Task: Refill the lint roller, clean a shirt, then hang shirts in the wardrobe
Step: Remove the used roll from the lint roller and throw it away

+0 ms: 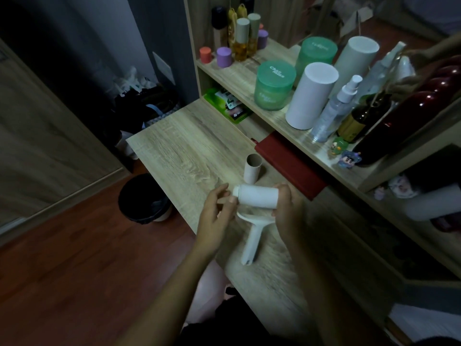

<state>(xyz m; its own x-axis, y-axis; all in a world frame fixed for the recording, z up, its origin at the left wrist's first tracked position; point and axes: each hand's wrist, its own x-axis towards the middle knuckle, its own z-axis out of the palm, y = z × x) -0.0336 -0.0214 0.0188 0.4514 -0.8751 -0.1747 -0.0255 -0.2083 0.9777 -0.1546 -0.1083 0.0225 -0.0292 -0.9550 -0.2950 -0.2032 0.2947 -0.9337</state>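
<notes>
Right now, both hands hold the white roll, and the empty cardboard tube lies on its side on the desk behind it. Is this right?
Not quite: the head view shows the empty cardboard tube standing upright on the desk, open end up. The left hand and right hand do hold the white roll.

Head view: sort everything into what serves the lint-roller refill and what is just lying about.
For the job: white roll, held at its ends by the left hand and right hand; roller handle below it; empty cardboard core.
Lying about: green jars, spray bottle, red book, bin.
</notes>
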